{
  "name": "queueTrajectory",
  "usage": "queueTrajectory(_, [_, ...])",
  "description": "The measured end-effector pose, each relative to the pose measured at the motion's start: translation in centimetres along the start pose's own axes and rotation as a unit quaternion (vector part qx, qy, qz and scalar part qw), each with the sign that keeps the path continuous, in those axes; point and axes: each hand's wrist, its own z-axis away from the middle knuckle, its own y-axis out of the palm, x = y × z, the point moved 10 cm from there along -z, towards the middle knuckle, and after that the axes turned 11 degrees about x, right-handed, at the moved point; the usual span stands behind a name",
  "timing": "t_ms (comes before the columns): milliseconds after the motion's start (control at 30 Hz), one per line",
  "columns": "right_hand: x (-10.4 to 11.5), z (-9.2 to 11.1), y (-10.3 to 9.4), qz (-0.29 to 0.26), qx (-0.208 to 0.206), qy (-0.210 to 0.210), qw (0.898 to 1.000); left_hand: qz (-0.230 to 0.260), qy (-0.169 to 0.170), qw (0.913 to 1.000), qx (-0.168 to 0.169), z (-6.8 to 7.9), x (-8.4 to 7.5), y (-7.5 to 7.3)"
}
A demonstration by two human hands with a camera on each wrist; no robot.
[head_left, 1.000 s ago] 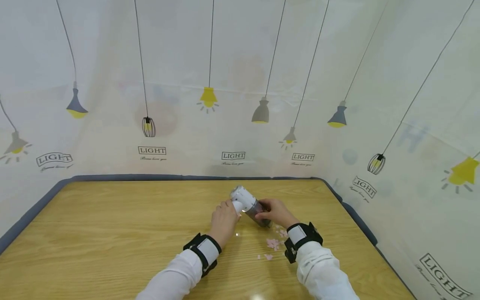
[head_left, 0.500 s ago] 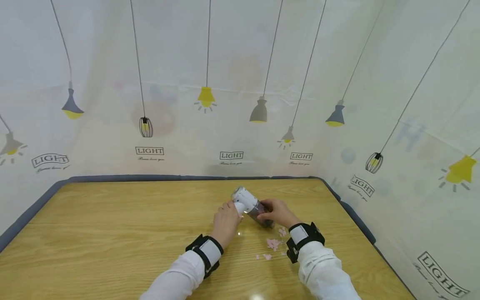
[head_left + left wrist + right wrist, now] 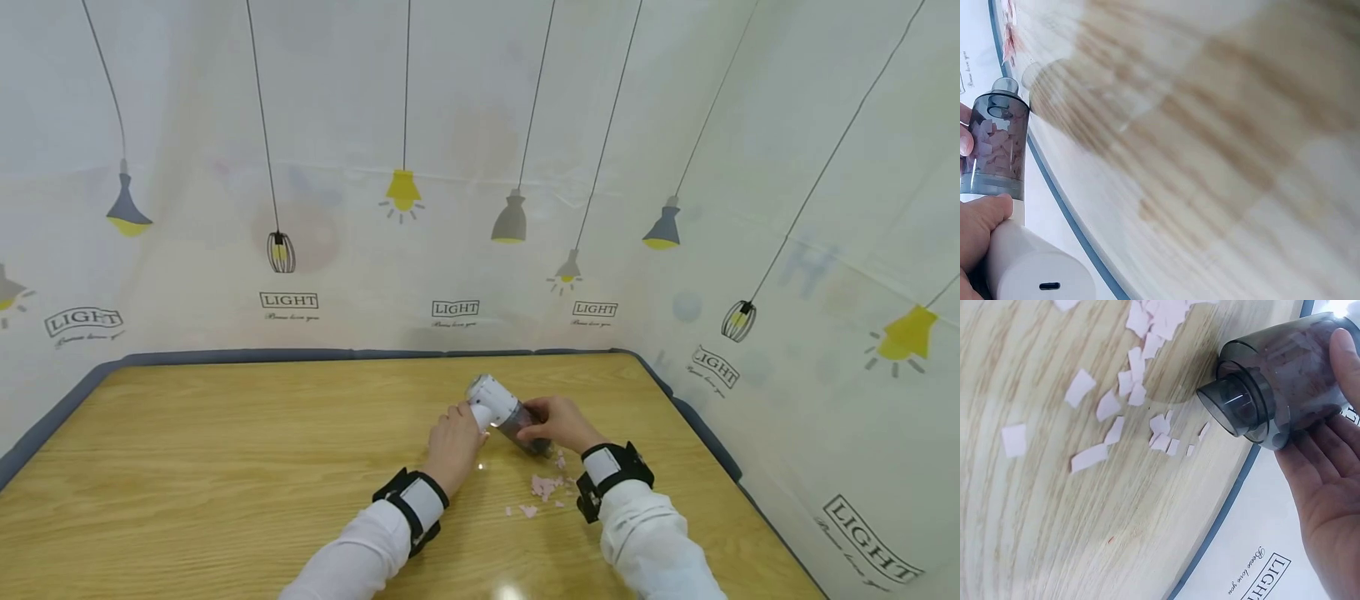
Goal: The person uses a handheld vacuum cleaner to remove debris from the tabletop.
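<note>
A small white handheld vacuum [image 3: 495, 400] with a smoky see-through dust cup [image 3: 525, 429] is held tilted over the table, its cup end toward the lower right. My left hand [image 3: 453, 446] grips its white handle; the thumb lies along the body in the left wrist view. Around the dust cup [image 3: 1300, 375] curl the thumb and fingers of my right hand [image 3: 558, 423]. Pink paper scraps [image 3: 996, 147] show inside the cup. More pink scraps [image 3: 1090, 457] lie scattered on the table just off the clear nozzle [image 3: 1225, 406].
The wood-grain table [image 3: 247, 467] has a dark blue padded edge [image 3: 262, 354] along its back and sides. Behind it hangs a white curtain [image 3: 360, 250] printed with lamps. Both forearms wear black wrist straps [image 3: 408, 508] over white sleeves.
The vacuum and both hands have shifted slightly right across the table, while the head view has turned a little. Both hands keep their hold. A few scraps near the nozzle look rearranged.
</note>
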Motion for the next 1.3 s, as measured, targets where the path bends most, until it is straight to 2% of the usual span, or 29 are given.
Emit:
queueTrajectory(167, [0.1,0.2,-0.1,-0.008,0.001,0.0,1.0,0.003,0.004,1.0,0.008,0.0,-0.1,-0.2])
queueTrajectory(533, [0.5,0.4,0.0,-0.001,-0.01,0.009,1.0,0.046,0.006,0.9966,0.068,-0.5,1.1,0.2])
queueTrajectory(767, [1.0,0.3,0.4,0.009,-0.006,0.006,1.0,0.033,0.029,0.9965,0.071,-0.3,1.5,0.1])
queueTrajectory(1100, [1.5,0.3,0.7,0.006,-0.006,0.005,1.0,0.034,0.043,0.9945,0.089,-0.5,2.0,0.2])
queueTrajectory(1267, [1.7,0.4,0.7,0.011,-0.007,0.007,1.0,0.04,0.062,0.9944,0.076,-0.4,2.0,-0.1])
queueTrajectory(1300, [1.7,0.4,0.7,0.01,-0.006,0.009,1.0,0.033,0.072,0.9948,0.063,-0.3,1.8,-0.4])
